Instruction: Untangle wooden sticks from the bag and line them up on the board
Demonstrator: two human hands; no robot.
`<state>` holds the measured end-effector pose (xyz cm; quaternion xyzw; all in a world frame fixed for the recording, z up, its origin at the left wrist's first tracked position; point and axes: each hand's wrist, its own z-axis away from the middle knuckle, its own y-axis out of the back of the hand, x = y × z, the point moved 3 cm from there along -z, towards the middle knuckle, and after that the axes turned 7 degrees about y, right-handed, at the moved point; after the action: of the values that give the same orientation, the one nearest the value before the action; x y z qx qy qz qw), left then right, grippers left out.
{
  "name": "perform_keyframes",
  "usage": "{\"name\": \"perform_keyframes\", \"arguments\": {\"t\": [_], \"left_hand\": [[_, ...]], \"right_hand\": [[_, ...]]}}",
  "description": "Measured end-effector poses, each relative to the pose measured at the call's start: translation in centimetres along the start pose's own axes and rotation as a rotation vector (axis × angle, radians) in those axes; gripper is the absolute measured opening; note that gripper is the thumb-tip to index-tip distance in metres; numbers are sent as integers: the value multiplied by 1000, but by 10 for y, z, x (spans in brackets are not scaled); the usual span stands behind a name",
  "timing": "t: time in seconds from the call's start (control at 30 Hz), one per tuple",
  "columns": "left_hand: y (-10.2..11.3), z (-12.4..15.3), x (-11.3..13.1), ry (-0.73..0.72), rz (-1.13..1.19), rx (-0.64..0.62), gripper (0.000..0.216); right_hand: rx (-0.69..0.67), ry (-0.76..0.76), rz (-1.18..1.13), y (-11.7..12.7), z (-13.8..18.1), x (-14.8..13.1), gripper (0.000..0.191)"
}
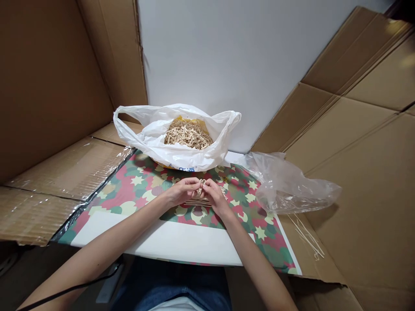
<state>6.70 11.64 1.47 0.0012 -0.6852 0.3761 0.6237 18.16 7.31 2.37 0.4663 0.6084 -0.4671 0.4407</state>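
Note:
My left hand [183,190] and my right hand [214,195] meet over the middle of the table, fingertips pinched close together. Between them is a thin beige cord [202,182], bent into small loops. Its exact knot or crossing is too small to make out. Several straight beige strands [197,201] lie side by side under my hands, partly covered by them. Behind my hands stands an open white plastic bag [181,156], holding a heap of short, twisted beige cord pieces [188,134].
A camouflage-patterned sheet [129,194] covers the table, with a white strip [194,239] along the front. To the right lies a clear plastic bag [292,185], and loose cords [306,237] rest on cardboard. Cardboard panels [52,77] rise on both sides.

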Motion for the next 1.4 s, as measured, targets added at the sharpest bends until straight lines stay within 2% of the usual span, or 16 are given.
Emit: {"name": "perform_keyframes", "arguments": {"t": [0.1,0.2,0.27,0.37,0.43,0.53,0.67,0.83,0.97,1.07,1.2,1.4], "left_hand": [[-1,0,1,-28,-58,44,22],[1,-1,3,-60,-133,120,20],[3,-1,6,-87,-291,214,20],[7,-2,12,-98,-526,310,24],[9,-1,15,-77,-644,294,25],[10,3,22,-52,-936,243,27],[12,9,27,-18,-1130,163,27],[12,10,26,13,-1168,93,30],[13,10,23,12,-1148,108,31],[14,10,23,-10,-1083,136,27],[14,11,23,-5,-1047,140,22],[16,11,19,65,-989,80,25]], "right_hand": [[-5,-31,-45,-1,1,2,17],[64,12,15,2,1,4,17],[125,76,195,5,1,2,16],[160,200,623,9,2,-4,15],[107,319,892,9,3,-8,13],[-55,486,1173,5,3,-7,11],[-224,538,1374,0,4,0,12],[-328,542,1426,-3,5,4,13],[-375,523,1436,-4,4,3,14],[-342,481,1411,0,3,2,16],[-246,362,1257,7,1,-1,11],[-305,352,1153,3,3,-1,14]]}}
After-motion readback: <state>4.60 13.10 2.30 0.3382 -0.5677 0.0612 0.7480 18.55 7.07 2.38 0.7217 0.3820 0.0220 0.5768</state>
